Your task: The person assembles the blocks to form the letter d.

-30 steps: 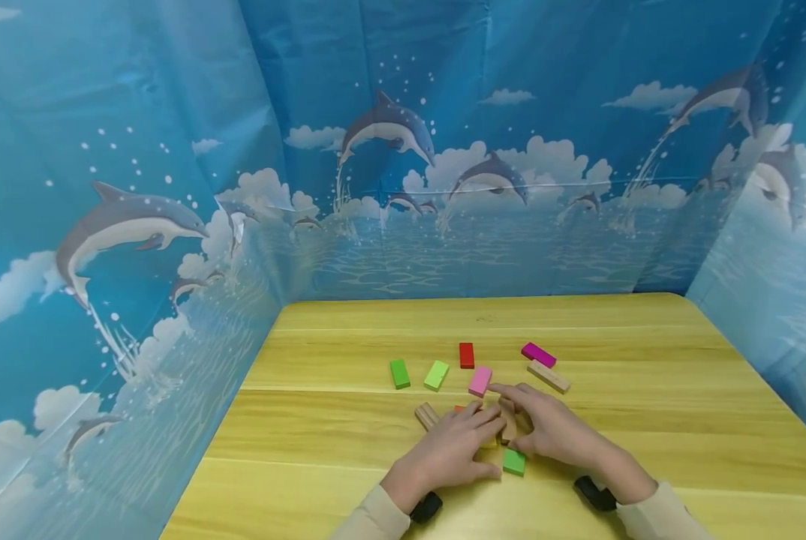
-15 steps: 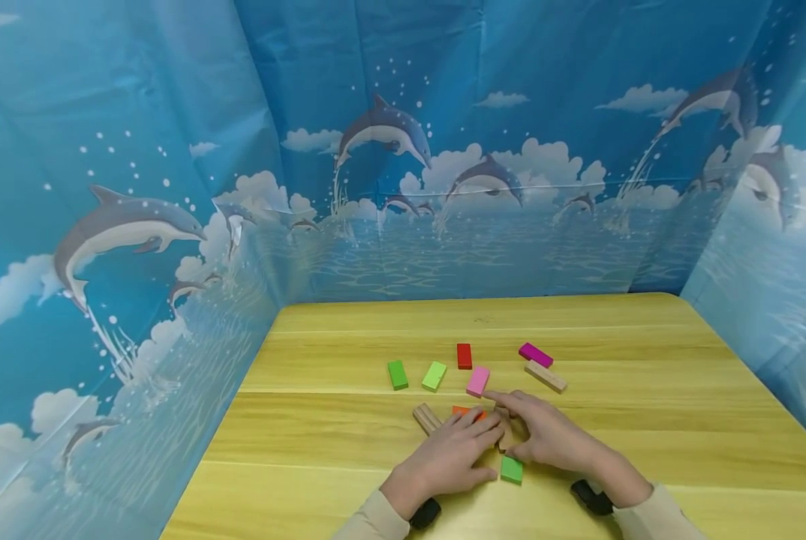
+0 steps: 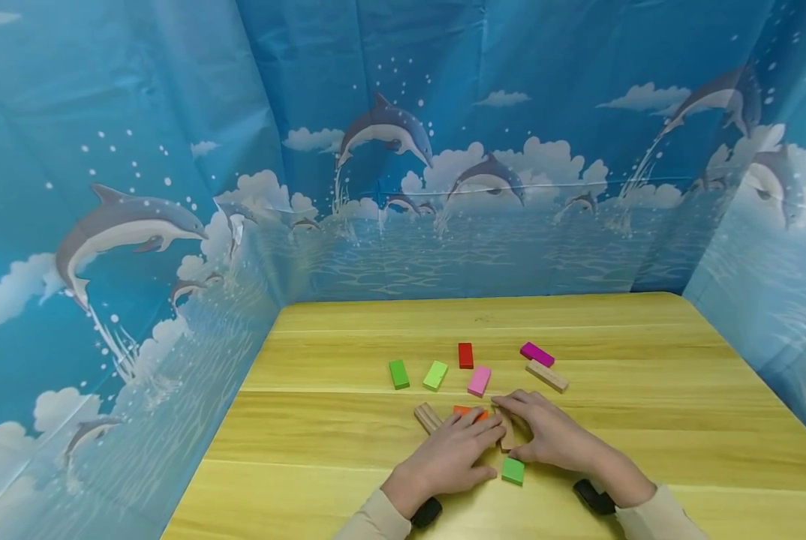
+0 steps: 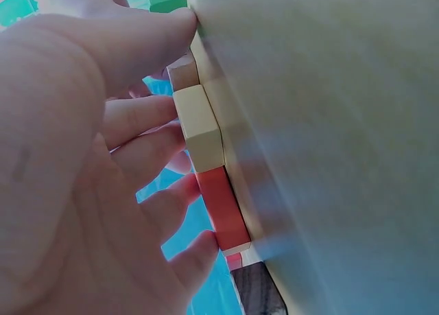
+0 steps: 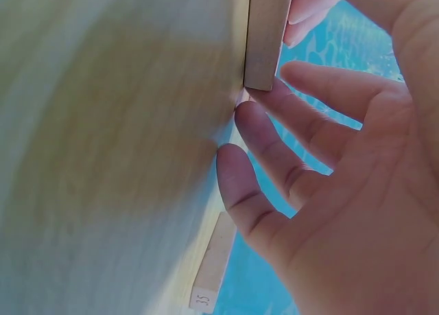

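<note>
My left hand (image 3: 450,454) lies over several small blocks, fingers slightly bent and thumb apart. In the left wrist view its fingertips touch a yellow block (image 4: 204,136) and an orange block (image 4: 223,211). My right hand (image 3: 554,431) holds a plain wooden block (image 3: 506,435) endwise, thumb at its near end and fingers at its far end. That wooden block (image 5: 267,40) stands at the fingertips in the right wrist view too. A green block (image 3: 512,471) lies just in front of the thumbs. The left hand hides the yellow block from the head view.
Behind the hands lie a dark green block (image 3: 399,374), a lime block (image 3: 435,376), a red block (image 3: 466,355) and a pink block (image 3: 479,381). Farther right are a magenta block (image 3: 536,354) and a wooden one (image 3: 547,376). Grooved wood (image 3: 427,417) sits left.
The wooden block at my right hand has shifted slightly toward me, and the right fingers have drawn back from the pink block. The left hand stays nearly still.
</note>
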The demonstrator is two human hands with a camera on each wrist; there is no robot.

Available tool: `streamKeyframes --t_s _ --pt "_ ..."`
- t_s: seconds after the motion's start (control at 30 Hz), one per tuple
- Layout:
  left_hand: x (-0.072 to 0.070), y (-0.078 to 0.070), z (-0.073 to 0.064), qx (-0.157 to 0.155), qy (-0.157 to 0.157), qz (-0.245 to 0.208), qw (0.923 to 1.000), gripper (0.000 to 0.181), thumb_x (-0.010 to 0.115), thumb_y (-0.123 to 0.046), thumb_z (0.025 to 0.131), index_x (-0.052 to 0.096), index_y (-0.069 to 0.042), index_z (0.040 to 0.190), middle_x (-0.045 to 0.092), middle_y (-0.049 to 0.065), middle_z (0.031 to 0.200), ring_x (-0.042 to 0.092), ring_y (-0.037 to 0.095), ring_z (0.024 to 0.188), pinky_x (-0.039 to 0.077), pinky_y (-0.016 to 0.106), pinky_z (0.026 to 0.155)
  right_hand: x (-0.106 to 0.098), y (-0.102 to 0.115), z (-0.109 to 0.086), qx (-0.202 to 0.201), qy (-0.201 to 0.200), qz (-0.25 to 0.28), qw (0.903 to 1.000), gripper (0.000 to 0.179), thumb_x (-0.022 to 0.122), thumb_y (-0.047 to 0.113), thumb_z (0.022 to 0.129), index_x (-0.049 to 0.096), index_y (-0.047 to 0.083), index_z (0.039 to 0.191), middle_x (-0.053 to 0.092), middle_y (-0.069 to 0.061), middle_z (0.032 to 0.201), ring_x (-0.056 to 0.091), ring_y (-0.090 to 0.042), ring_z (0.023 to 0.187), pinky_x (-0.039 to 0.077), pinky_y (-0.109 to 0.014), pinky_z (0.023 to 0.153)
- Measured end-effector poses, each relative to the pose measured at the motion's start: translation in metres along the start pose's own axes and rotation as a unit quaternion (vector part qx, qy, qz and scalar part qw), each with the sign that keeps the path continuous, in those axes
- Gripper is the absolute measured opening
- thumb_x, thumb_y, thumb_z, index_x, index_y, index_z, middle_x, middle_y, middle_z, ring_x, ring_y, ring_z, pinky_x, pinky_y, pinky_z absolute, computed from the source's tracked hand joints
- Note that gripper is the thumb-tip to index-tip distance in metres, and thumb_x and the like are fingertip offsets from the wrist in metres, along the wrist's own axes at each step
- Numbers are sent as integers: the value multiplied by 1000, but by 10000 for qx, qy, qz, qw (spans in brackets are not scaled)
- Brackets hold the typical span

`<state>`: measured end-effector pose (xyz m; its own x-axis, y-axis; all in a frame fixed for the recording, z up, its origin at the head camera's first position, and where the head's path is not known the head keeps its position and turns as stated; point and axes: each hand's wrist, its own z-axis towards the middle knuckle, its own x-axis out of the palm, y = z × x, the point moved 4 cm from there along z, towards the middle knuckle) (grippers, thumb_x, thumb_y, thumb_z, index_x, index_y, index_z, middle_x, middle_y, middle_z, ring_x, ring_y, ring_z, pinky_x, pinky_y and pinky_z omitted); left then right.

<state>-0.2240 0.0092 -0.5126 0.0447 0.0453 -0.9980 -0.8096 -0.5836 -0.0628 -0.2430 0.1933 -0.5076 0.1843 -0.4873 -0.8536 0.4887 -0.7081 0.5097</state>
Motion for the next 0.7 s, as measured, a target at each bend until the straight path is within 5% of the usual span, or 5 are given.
streamKeyframes --t_s 0.47,0.7 --pt "-1 1 -2 244 -87 93 9996 56 48 -49 105 34 -35 158 25 -5 164 23 24 150 32 48 115 -2 0 -1 -66 81 99 9999 80 87 38 79 54 8 146 54 -7 139 50 -34 125 47 -57 96" --pt "-2 -1 -2 197 -81 86 9997 57 49 -49 104 35 -36 158 25 -6 164 24 23 150 32 47 115 -10 -5 -5 119 371 733 9965 84 84 42 81 49 11 150 51 -7 143 46 -36 132 43 -60 101"
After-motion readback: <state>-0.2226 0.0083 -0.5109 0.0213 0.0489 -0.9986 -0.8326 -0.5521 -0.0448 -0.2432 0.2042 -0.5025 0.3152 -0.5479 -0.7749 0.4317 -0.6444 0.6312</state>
